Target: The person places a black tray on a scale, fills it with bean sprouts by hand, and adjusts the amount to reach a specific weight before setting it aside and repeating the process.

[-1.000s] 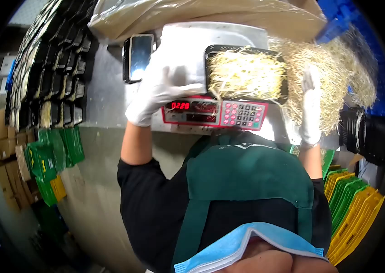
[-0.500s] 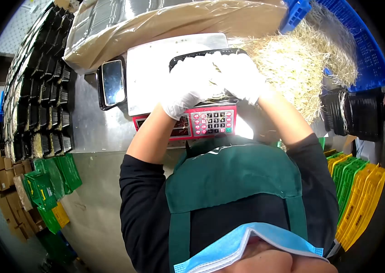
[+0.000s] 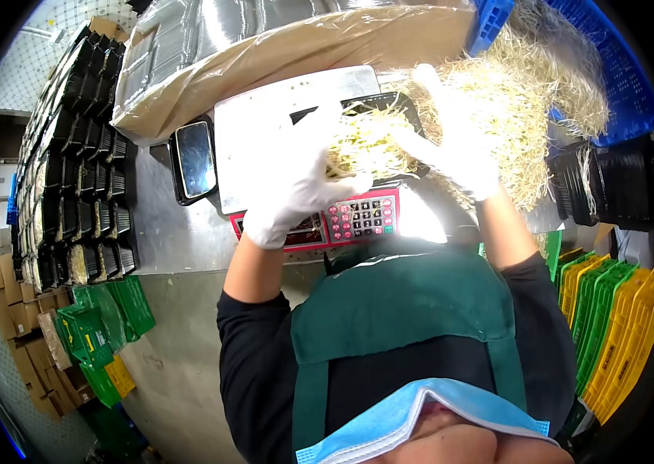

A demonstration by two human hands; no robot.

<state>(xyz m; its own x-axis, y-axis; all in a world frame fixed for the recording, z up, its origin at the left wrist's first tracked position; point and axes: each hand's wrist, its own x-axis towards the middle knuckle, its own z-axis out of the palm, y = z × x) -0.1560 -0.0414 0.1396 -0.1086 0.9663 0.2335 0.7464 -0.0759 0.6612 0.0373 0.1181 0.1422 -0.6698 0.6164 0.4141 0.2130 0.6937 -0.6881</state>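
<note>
A black plastic tray (image 3: 400, 100) filled with pale bean sprouts (image 3: 372, 141) rests on the metal plate (image 3: 253, 127) of a red weighing scale (image 3: 396, 207). My left hand (image 3: 288, 189), in a white glove, is at the tray's left side. Its thumb and fingers are spread apart around the left part of the sprouts. On the right, my gloved right hand (image 3: 462, 151) is open, between the tray and a large heap of sprouts (image 3: 524, 131). Its thumb points toward the tray, and its fingers reach up over the heap's edge. Glare washes out both gloves.
A phone (image 3: 195, 158) lies in a black tray left of the scale. Stacked filled trays (image 3: 71, 170) stand at far left. A plastic-lined box (image 3: 296, 46) is behind the scale. At right are a blue crate (image 3: 628, 85), black trays (image 3: 621, 182) and yellow and green crates (image 3: 621, 325).
Both hands were together over the tray. They have moved apart, the left toward the left and the right toward the heap, uncovering the sprouts in the tray.
</note>
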